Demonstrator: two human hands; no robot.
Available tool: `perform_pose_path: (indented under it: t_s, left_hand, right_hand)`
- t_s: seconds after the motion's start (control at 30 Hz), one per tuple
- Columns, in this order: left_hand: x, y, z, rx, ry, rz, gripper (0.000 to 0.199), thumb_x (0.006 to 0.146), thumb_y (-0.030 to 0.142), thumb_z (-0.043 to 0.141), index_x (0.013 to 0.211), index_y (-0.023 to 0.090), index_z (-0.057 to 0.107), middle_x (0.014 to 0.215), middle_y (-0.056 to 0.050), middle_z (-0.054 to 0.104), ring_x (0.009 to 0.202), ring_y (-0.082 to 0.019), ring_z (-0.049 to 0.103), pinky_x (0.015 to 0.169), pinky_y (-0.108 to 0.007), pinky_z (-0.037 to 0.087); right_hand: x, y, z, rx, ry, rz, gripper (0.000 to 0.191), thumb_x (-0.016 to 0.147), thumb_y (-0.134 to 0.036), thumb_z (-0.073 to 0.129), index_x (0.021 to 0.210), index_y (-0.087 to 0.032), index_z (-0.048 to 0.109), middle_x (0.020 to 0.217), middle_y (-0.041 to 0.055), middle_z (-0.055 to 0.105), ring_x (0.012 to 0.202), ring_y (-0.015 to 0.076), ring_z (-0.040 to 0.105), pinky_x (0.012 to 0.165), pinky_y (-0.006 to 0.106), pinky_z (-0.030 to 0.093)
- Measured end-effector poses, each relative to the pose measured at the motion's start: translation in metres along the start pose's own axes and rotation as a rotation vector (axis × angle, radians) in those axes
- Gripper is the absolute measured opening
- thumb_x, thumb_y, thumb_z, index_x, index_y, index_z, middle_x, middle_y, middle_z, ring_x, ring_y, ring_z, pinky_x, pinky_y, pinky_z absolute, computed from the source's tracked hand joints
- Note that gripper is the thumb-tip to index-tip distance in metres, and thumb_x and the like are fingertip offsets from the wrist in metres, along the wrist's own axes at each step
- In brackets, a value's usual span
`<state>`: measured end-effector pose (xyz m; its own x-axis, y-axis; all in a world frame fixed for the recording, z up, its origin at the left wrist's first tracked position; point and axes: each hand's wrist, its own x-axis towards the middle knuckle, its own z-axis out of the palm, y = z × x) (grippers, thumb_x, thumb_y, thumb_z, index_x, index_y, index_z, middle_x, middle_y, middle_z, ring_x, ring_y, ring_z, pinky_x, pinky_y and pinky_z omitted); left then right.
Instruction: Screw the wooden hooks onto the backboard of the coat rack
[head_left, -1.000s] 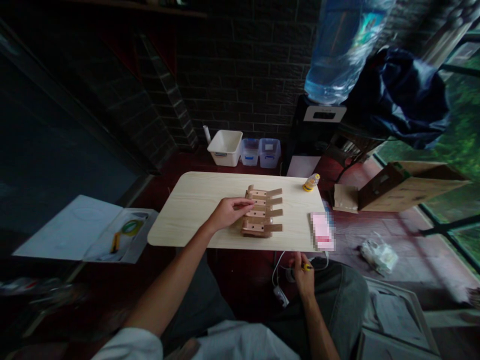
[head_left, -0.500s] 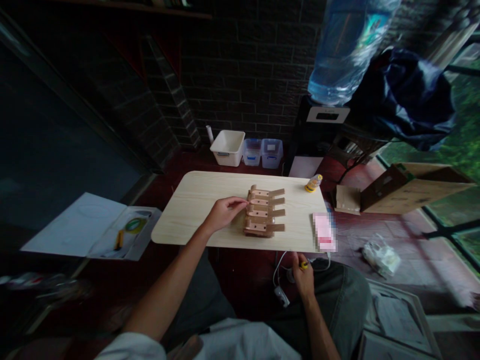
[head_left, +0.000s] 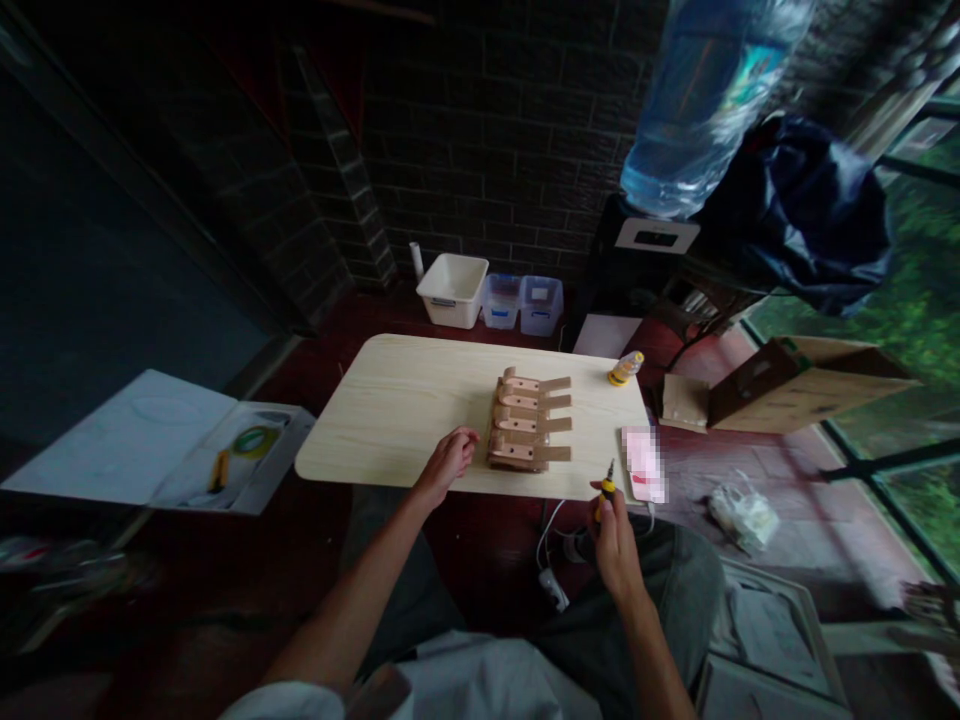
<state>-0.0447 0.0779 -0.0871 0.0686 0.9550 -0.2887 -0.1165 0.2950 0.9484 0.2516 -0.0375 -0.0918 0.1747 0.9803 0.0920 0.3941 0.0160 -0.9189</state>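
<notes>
On the light wooden table stands a brown wooden piece with several parallel flat arms sticking out to the right and dark holes along them. My left hand is just left of it, apart from it, with the fingers curled together; whether something small is between them cannot be seen. My right hand, at the table's front edge, grips a yellow and black screwdriver, its metal tip pointing up and away from me.
A small clear bottle with yellow ends stands at the back right corner. A blurred pink phone-like thing lies at the right edge, a white cable below it. An open white box is left of the table; a cardboard box stands right.
My left hand has drawn back from the wooden piece towards me, its fingers now curled. My right hand has risen to the table edge, the screwdriver's tip now showing.
</notes>
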Motion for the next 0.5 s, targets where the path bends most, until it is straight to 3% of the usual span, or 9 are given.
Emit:
perform_pose_path:
  t_s: [0.13,0.3,0.5]
  left_hand:
    - [-0.007,-0.006,0.005,0.104,0.038,0.039,0.022,0.081,0.036,0.052,0.097,0.021,0.056,0.059,0.009,0.037,0.045,-0.006,0.030,0.043,-0.017,0.020]
    - [-0.008,-0.016,0.007,0.315,-0.038,0.165,0.045,0.079,0.038,0.067,0.119,0.020,0.055,0.063,0.007,0.049,0.054,-0.009,0.044,0.051,-0.020,0.032]
    - [0.004,-0.031,0.006,0.471,-0.050,0.275,0.059,0.077,0.054,0.072,0.124,0.020,0.058,0.058,0.009,0.042,0.053,-0.010,0.043,0.051,-0.021,0.030]
  right_hand:
    - [0.030,-0.045,-0.002,-0.188,-0.109,-0.171,0.040,0.100,-0.044,0.042,0.129,-0.019,0.055,0.116,0.0127,0.068,0.104,0.0252,0.065,0.088,0.035,0.049]
    - [0.069,-0.082,0.005,-0.348,-0.274,-0.179,0.039,0.097,-0.043,0.047,0.128,-0.019,0.050,0.086,0.0059,0.071,0.069,0.0224,0.066,0.064,0.029,0.046]
    - [0.101,-0.092,0.024,-0.456,-0.426,-0.292,0.020,0.095,-0.038,0.057,0.107,-0.024,0.063,0.088,0.0035,0.075,0.073,0.0193,0.068,0.066,0.026,0.045]
